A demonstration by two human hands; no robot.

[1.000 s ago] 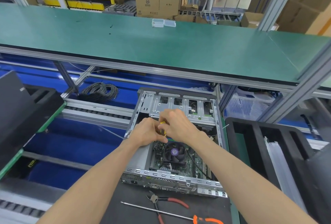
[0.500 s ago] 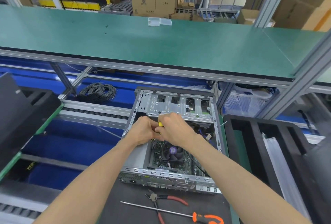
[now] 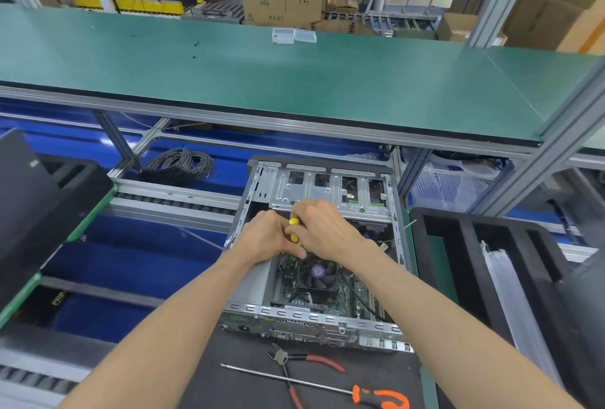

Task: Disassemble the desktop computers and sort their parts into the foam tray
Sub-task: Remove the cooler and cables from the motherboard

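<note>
Closest to the person, a long screwdriver with an orange handle and red-handled pliers lie on the black mat. Just past them sits the open computer case, with a round fan on its green board. Over the case, the left hand and right hand come together, and both curl their fingers around a small yellow tool. What its tip touches is hidden. The metal case looks heavy and stiff with sharp edges, so hold it by its flat sides. The board looks easy to break, so lift it by its edges. The black foam tray waits just to the right. Farther back runs a long green shelf.
</note>
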